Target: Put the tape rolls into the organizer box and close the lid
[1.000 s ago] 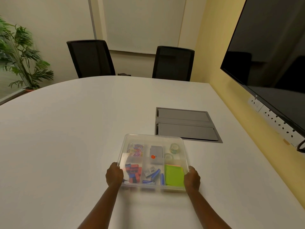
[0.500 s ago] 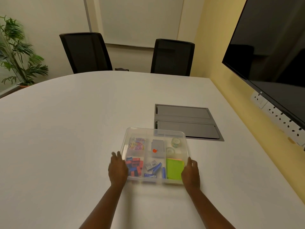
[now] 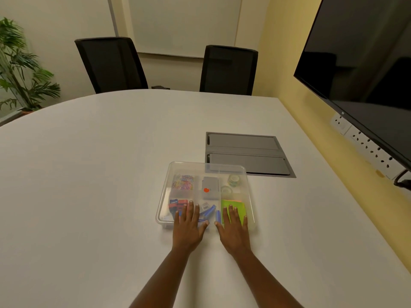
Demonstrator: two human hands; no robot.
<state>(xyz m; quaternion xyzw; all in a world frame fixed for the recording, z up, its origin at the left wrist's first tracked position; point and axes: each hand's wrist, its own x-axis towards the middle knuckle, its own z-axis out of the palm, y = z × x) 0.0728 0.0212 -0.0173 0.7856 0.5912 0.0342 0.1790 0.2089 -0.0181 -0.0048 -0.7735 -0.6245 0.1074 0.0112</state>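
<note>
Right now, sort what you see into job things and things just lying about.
Job:
organizer box
lid, both hands flat on it
left hand
right hand
two tape rolls inside

Lying about:
paper clips
green sticky notes
grey table hatch
chairs
plant
screen

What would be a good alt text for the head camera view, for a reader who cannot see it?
Two bare hands, left hand and right hand, lie flat on the clear lid of an organizer box on a white table. Two tape rolls sit inside.
</note>
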